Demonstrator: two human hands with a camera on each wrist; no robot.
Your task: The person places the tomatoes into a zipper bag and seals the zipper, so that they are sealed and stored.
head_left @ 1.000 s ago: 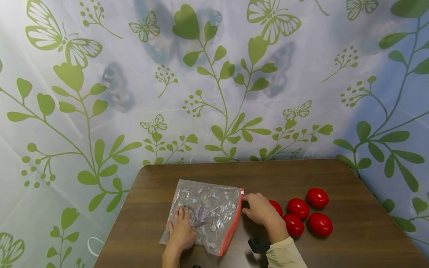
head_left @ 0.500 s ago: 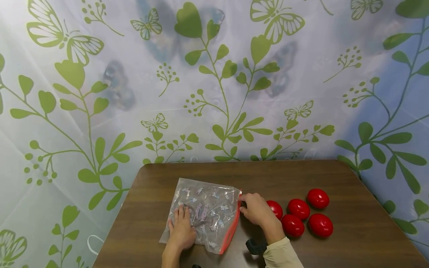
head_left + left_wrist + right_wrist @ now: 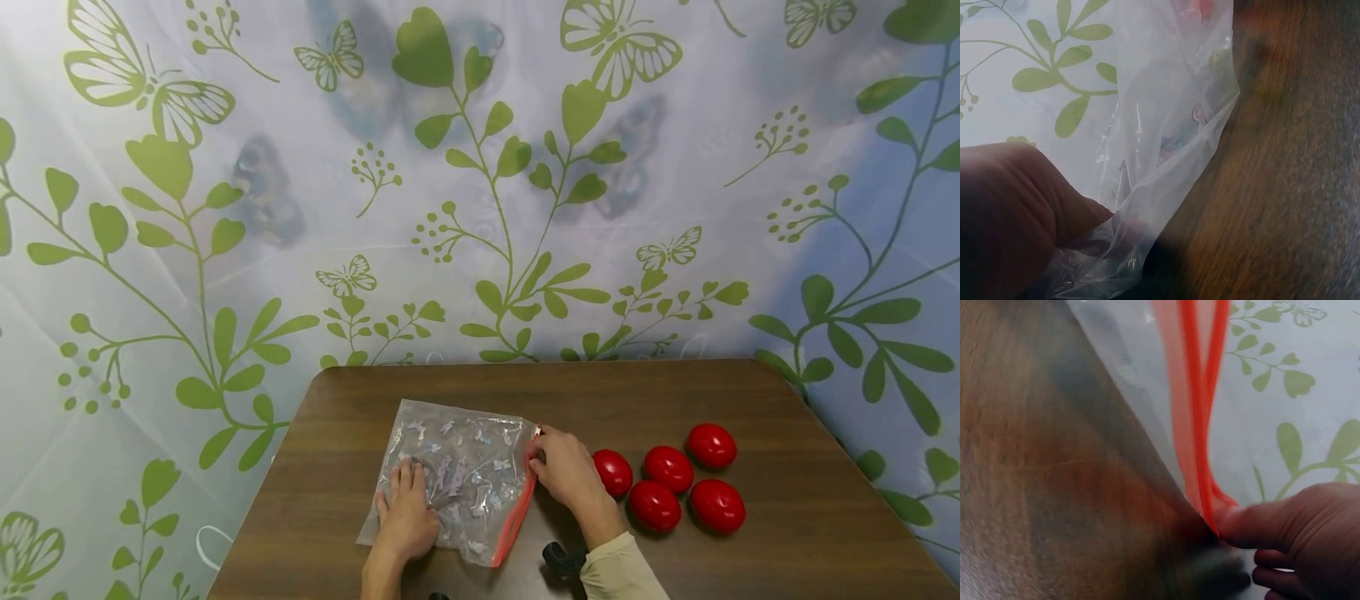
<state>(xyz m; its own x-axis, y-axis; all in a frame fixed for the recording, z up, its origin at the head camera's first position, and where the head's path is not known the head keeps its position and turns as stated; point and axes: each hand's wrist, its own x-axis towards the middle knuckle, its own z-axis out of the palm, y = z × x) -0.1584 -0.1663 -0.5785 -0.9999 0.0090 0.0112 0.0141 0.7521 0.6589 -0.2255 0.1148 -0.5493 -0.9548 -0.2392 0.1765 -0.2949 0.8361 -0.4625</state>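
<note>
A clear zip bag (image 3: 480,467) printed with small pictures lies on the table, its red zip edge (image 3: 513,525) toward the right. My left hand (image 3: 408,512) rests on the bag's left part with its fingers extended; in the left wrist view the thumb (image 3: 1079,212) touches the crumpled film. At the far end of the zip, by a white slider, my right hand (image 3: 570,471) pinches the red strip. The right wrist view shows the thumb (image 3: 1260,522) against the strip (image 3: 1194,425), whose two sides stand somewhat apart.
Several glossy red egg-shaped things, among them a front right one (image 3: 717,505), lie on the brown wooden table (image 3: 450,383) to the right of my right hand. A patterned curtain (image 3: 480,208) hangs behind the table.
My right hand has moved slightly left, from beside the slider corner onto the red zip strip, and now pinches it. The left hand has stayed in place.
</note>
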